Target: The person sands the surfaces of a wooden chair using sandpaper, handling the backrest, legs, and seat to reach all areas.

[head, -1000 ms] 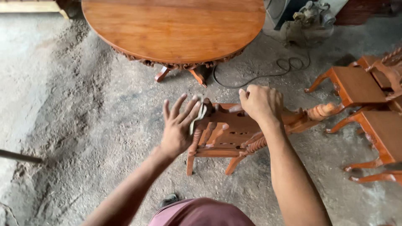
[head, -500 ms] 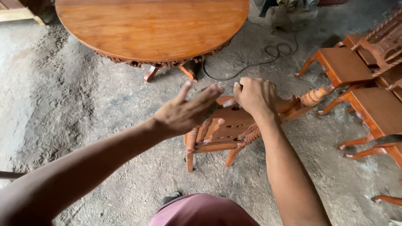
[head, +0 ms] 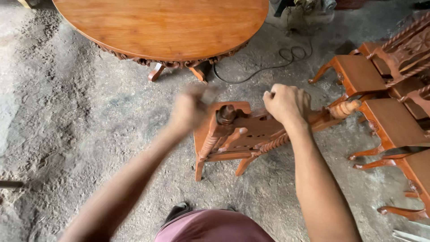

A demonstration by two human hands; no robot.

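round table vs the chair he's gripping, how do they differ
The round table stands upright on its legs; the chair lies tipped over on the floor. The table shows a broad smooth top; the chair shows turned, carved spindles. The right hand grips the chair; nothing touches the table. Both are reddish-brown wood.

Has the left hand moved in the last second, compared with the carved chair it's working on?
Yes. The left hand, blurred, has shifted from lying open on the carved chair frame to its near top corner.

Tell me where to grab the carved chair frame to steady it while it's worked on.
Grip the chair frame at its upper rail, from above, where the right hand is clenched. It stands tilted with that rail uppermost, bare and bar-like; the twisted spindles below look awkward to hold. The blurred left hand is at its turned post.
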